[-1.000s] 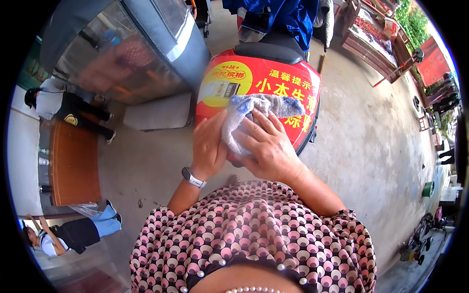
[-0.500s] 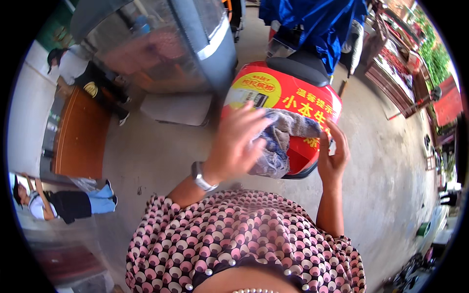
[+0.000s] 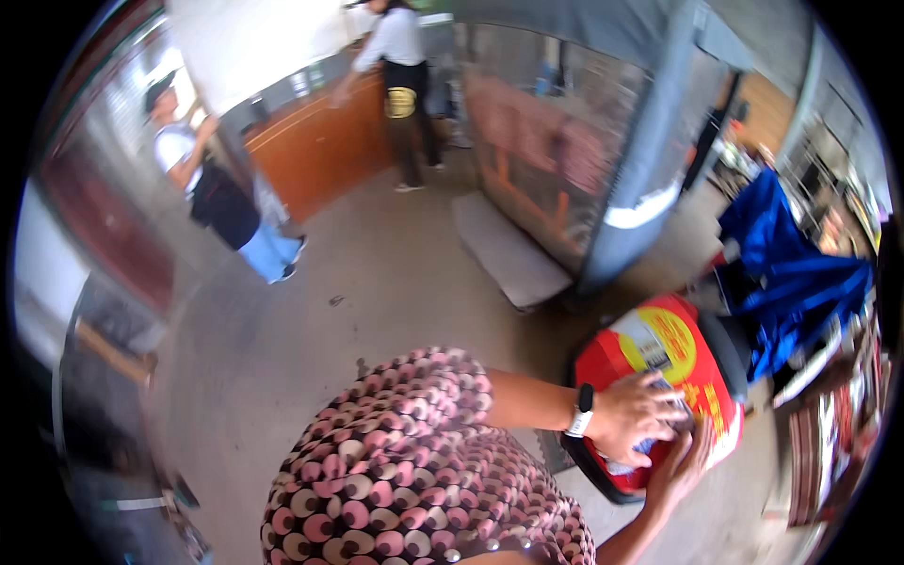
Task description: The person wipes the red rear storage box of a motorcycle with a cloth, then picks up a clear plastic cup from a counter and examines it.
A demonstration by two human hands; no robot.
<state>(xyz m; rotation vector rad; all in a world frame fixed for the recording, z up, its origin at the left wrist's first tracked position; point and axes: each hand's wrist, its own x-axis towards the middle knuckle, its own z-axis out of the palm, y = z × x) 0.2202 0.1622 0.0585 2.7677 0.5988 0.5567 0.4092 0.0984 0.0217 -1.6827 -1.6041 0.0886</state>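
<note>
A red box with a yellow circle and yellow lettering sits behind a black seat at the right. On its top lies a crumpled grey-blue cloth, mostly hidden beneath my hands. My left hand, with a watch on its wrist, lies over the cloth with fingers spread. Close against it, my right hand has its fingers stretched out at the near side of the box. Whether the right fingers touch the cloth is hard to make out.
A blue cover drapes the vehicle beyond the seat. An enclosed vehicle with clear panels stands ahead, a grey step at its base. Two people stand at the far left, beside a brown wooden counter. Striped furniture stands at the right.
The view has swung left, so the red box now appears lower right. My left hand has come down onto the cloth, and my hands are closer together. The cloth is more covered.
</note>
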